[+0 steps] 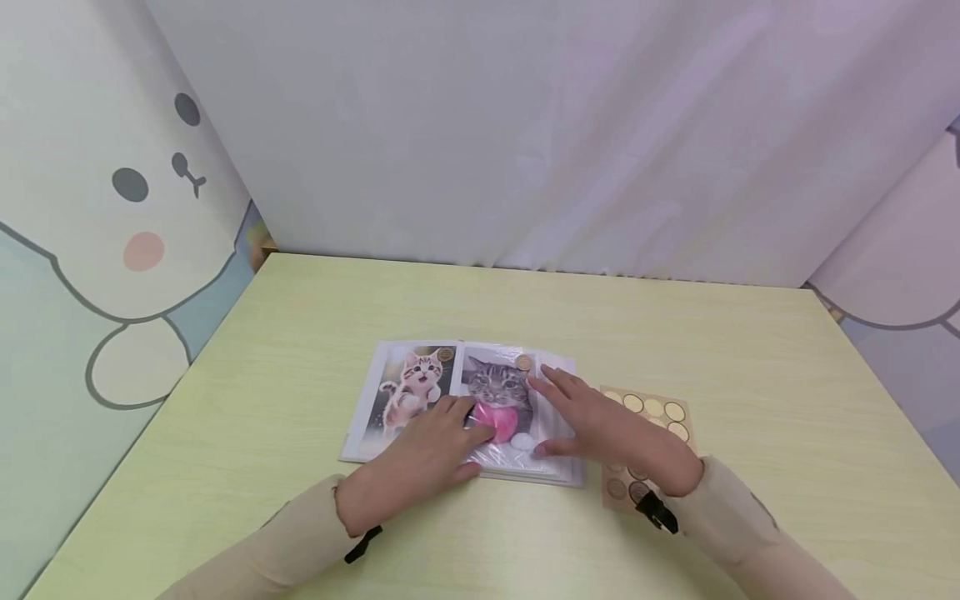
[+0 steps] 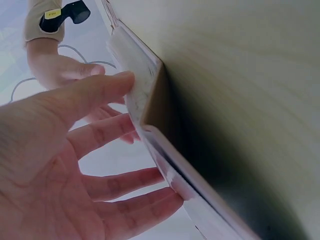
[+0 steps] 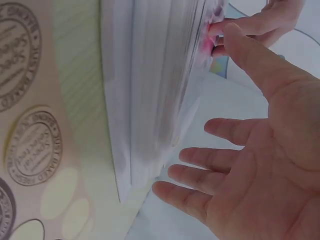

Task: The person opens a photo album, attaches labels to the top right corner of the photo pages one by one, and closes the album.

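Observation:
A photo album (image 1: 564, 462) lies spread on the table, with a kitten picture (image 1: 411, 379) on its left page and a grey cat picture with a pink ball (image 1: 498, 382) on its right page. Each picture has a round brown sticker (image 1: 522, 362) at its upper right corner. My left hand (image 1: 426, 446) rests on the album around the middle, fingertips touching the pages near the spine. With fingers spread, my right hand (image 1: 596, 417) is at the right page's edge; in the right wrist view its palm (image 3: 270, 180) holds nothing.
A brown sheet of round stickers (image 1: 617, 493) lies right of the album, partly hidden beneath my right hand and wrist. The pale wooden table (image 1: 315, 308) meets a white curtain (image 1: 465, 142) at the back. Printed cloth (image 1: 142, 217) hangs at the left.

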The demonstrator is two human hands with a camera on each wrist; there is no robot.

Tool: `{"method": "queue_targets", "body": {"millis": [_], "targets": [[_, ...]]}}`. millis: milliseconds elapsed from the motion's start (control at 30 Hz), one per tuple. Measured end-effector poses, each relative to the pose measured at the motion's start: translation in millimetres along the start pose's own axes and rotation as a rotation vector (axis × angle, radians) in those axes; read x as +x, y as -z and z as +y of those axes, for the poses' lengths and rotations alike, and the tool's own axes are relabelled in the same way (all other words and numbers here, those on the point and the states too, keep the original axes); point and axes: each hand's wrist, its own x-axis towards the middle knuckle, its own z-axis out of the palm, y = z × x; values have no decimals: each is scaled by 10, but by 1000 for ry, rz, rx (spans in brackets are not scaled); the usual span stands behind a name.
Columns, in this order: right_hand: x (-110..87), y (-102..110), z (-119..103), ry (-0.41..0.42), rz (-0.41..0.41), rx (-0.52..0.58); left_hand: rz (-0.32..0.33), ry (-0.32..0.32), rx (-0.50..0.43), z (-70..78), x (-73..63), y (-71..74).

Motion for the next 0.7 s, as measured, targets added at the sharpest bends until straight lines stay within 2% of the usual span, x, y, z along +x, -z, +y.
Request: {"method": "queue_targets", "body": {"millis": [233,500,700], "targets": [[-61,-119,3,-14,-41,16,4,-1,-3,-1,0,-7],[-80,-167,-37,17,5,-22,-9,4,-6,-6,3,-13],[-73,-190,-91,-5,9,-36,-4,-2,1,-6,1,-13]]}}
